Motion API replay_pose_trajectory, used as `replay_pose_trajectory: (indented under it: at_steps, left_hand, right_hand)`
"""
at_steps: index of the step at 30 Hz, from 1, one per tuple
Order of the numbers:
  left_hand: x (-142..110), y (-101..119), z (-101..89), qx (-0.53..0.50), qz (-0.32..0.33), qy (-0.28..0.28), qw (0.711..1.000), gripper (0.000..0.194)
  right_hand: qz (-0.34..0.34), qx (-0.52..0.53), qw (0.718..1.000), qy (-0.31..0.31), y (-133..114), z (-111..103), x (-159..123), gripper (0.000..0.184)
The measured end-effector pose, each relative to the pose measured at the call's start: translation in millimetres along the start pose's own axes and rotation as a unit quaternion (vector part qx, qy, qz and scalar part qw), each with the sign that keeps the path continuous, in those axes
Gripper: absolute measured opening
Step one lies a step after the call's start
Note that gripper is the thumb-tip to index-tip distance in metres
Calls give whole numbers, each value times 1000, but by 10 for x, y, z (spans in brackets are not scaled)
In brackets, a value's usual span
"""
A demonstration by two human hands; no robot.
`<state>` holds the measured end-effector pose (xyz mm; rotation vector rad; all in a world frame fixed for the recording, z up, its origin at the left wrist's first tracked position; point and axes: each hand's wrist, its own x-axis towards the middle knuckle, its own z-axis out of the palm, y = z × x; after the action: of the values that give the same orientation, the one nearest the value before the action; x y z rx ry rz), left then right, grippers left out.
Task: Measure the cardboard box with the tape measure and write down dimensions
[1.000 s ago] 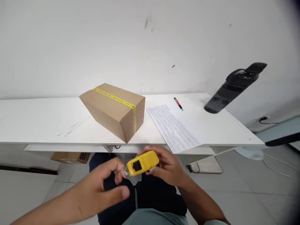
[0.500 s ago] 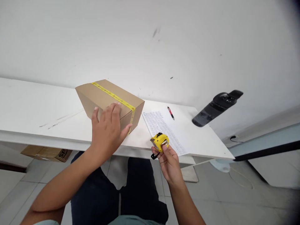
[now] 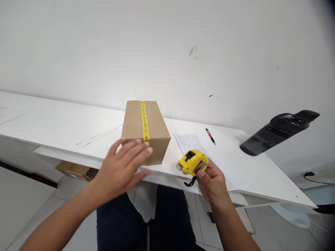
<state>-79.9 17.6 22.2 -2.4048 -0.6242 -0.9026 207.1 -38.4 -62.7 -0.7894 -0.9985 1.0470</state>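
Observation:
A brown cardboard box [image 3: 157, 122] sits on the white table, one end toward me, with a strip of yellow printed tape [image 3: 144, 120] running along its top and down the near end. My left hand [image 3: 127, 165] is at the box's near left corner, fingers spread and slightly blurred; whether it touches the cardboard I cannot tell. In my right hand [image 3: 213, 181] is a yellow tape measure [image 3: 193, 162] with a black strap, held above the table's front edge. Its blade is drawn in, with only the metal tip showing.
Right of the box lies a sheet of printed paper [image 3: 192, 141], partly behind the tape measure. Beyond it are a red and black pen [image 3: 210, 136] and a dark bottle [image 3: 272, 134]. Under the white table [image 3: 65, 122] is another carton [image 3: 75, 170]. A wall stands behind.
The box has turned from a slant to end-on toward me. My left hand has come off its side to the near end. The tape measure is raised closer to me; the view has shifted left.

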Motion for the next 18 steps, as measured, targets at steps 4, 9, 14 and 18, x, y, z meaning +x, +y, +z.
replay_pose_trajectory:
  at_steps: [4, 9, 14, 18]
  left_hand:
    - [-102, 322, 8, -66, 53, 91, 992, 25]
    - [-229, 201, -148, 14, 69, 122, 990, 10]
    - [-373, -119, -288, 76, 32, 158, 984, 13]
    - [-661, -368, -147, 146, 31, 192, 970, 29]
  right_hand:
    - [44, -3, 984, -175, -88, 416, -18, 46]
    - [25, -10, 974, -226, -199, 565, 90, 47]
    - [-38, -97, 980, -170, -216, 353, 178, 49]
    - [-143, -256, 948, -125, -166, 92, 184, 48]
